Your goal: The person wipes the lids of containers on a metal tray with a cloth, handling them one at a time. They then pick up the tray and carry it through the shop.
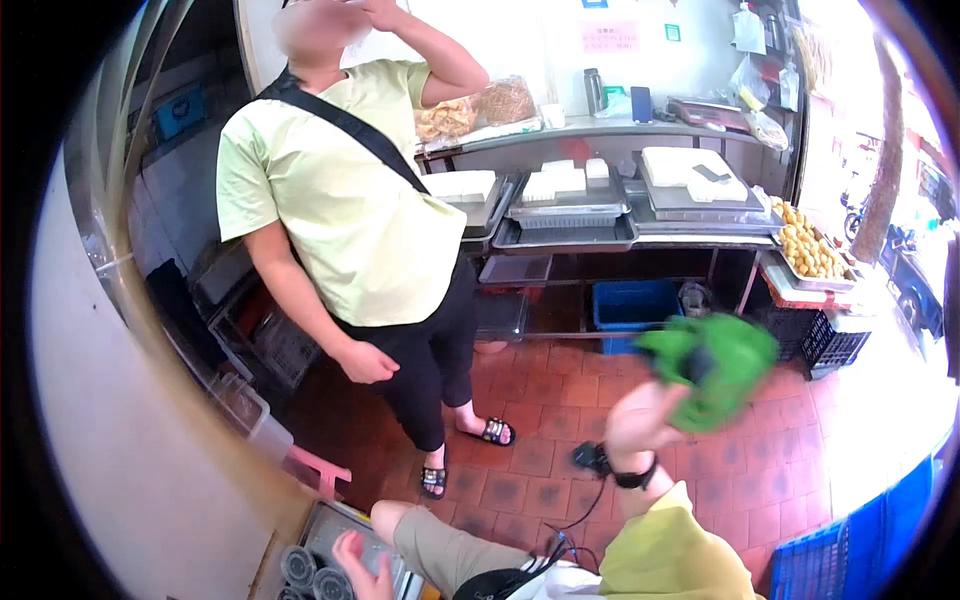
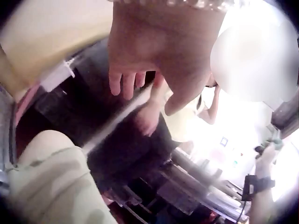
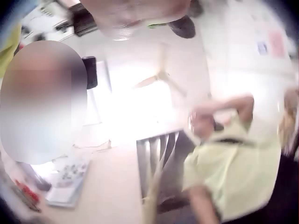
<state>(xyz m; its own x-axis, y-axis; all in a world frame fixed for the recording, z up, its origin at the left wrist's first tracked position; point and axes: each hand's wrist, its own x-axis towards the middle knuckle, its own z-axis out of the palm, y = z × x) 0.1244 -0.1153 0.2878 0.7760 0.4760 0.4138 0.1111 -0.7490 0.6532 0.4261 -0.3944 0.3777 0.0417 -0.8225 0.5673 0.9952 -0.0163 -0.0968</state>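
My right hand (image 1: 648,418) is raised over the floor at the right, gripping a blurred, bright green, floppy-looking thing (image 1: 735,365) with a dark patch near its middle. Its exact kind I cannot tell. In the right wrist view only part of the right hand (image 3: 135,14) shows at the top, with a thin green strip and a dark rounded end beside it. The left hand (image 1: 368,572) is at the lower edge of the head view, near several round, dark-topped containers (image 1: 318,578). Straight, slightly spread fingers show on the left hand (image 2: 163,51), with nothing in them.
A person in a pale green shirt (image 1: 350,200) stands ahead, one arm raised to the head. Behind, white blocks (image 1: 690,172) sit on metal trays along a counter. A tray of small yellow pieces (image 1: 808,245) and a blue crate (image 1: 850,530) are at the right.
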